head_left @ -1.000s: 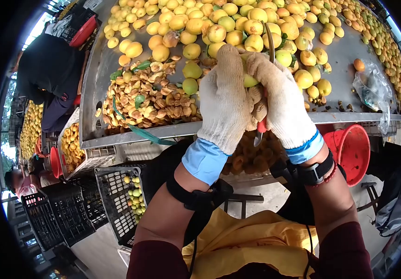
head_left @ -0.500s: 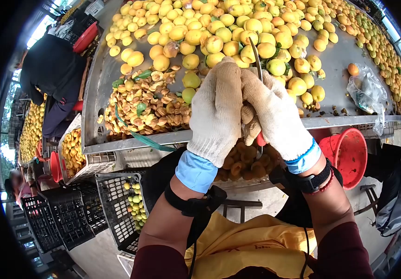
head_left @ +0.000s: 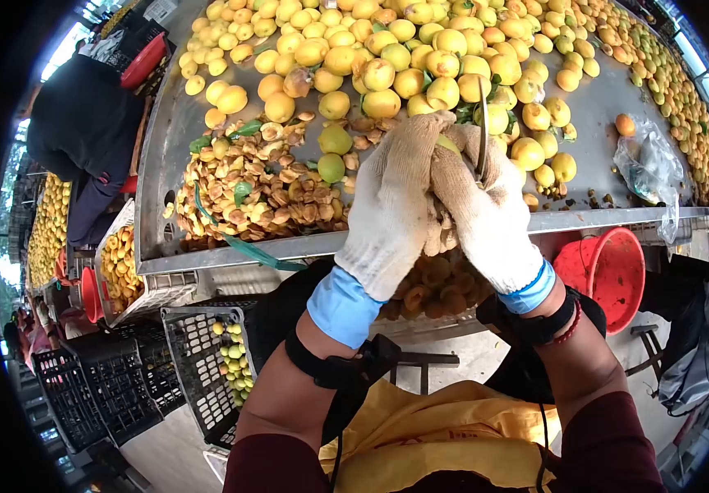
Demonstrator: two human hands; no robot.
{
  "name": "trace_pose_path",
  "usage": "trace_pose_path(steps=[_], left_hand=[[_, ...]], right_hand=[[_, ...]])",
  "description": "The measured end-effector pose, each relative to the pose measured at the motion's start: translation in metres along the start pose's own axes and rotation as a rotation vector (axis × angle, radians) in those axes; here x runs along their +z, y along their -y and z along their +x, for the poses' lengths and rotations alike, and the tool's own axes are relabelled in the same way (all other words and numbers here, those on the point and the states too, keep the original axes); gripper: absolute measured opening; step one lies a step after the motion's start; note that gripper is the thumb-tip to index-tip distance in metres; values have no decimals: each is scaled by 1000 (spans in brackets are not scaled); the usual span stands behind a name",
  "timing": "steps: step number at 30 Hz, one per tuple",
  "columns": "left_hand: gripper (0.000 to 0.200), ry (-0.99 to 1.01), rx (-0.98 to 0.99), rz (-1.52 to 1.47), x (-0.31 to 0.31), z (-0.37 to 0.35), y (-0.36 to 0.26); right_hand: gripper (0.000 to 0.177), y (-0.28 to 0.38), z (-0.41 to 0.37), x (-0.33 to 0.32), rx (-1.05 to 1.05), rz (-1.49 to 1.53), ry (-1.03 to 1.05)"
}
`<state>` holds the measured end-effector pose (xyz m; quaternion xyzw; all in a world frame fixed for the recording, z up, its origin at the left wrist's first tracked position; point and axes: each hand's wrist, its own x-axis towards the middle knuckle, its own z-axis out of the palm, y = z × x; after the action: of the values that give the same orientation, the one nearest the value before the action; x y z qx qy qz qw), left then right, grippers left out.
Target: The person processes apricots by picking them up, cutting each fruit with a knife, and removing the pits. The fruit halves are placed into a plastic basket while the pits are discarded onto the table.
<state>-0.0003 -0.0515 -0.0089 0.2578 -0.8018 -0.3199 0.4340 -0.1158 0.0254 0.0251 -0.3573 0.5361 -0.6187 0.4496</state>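
My left hand [head_left: 391, 205], in a white knit glove over a blue cuff, is closed around a yellow-green fruit [head_left: 448, 144] that shows only as a sliver between the two gloves. My right hand [head_left: 486, 218], gloved the same way, grips a knife [head_left: 483, 131] whose thin blade points up past the fruit. Both hands meet above the near edge of a metal table [head_left: 601, 107]. A heap of whole yellow fruit [head_left: 371, 49] covers the table behind them.
A pile of cut pits and peels [head_left: 264, 185] lies left of my hands. Below the table edge sit a container of fruit halves [head_left: 437, 287], a red bucket [head_left: 609, 263], black crates [head_left: 207, 361] and a plastic bag [head_left: 654, 164]. Another person [head_left: 83, 123] stands at far left.
The knife's red handle, seen below my right hand before, is now hidden in the glove, and the blade has shifted slightly right. My hands stayed together over the table edge.
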Motion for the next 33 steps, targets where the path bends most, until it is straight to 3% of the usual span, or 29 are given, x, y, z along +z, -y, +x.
trace_pose_path(steps=[1,2,4,8,10,11,14,15,16,18,20,22,24,26,28,29,31,33], left_hand=[[36,105,-358,-425,-6,3,5],[38,215,-718,-850,-10,5,8],[39,172,-695,-864,-13,1,3],[42,48,-647,-908,-21,-9,-6],[41,165,-970,-1376,-32,-2,-6],[48,-13,-970,-1293,-26,0,-13],[54,-43,-965,-1287,-32,7,-28],[54,-42,-964,-1284,-32,6,-29],[55,-39,-891,-1207,-34,5,-28],[57,-44,-817,-1126,-37,6,-19],[58,-20,-623,-794,-39,1,-11],[52,-68,-582,-801,-33,-1,-20],[46,-108,-602,-747,-27,-4,-18],[45,-64,-580,-626,-21,-7,-11],[69,-210,-774,-831,-19,0,-30],[69,-206,-775,-830,-18,-2,-30],[67,-175,-599,-520,-17,-6,-25],[61,-155,-577,-506,-19,-8,-26]], right_hand=[[29,5,3,-5,123,13,73],[39,4,7,-9,58,-84,112],[48,6,7,-11,-71,-138,221],[53,15,3,-23,-226,-372,181],[48,49,-4,-29,4,-507,106],[45,52,-4,-37,45,-351,79],[42,64,-16,-47,-78,188,214],[46,65,-16,-29,54,250,135],[44,52,-16,-43,279,14,171],[40,21,-25,-28,225,-198,81],[35,33,-36,-24,166,-325,247],[41,16,-36,-25,-186,-561,333],[44,18,-36,-24,-321,-780,298],[43,26,-35,-19,-361,-816,242],[44,27,-36,-18,-402,-851,190],[44,24,-36,-19,-400,-903,184],[45,23,-37,-18,-397,-957,173],[46,25,-41,-12,-360,-980,99]])
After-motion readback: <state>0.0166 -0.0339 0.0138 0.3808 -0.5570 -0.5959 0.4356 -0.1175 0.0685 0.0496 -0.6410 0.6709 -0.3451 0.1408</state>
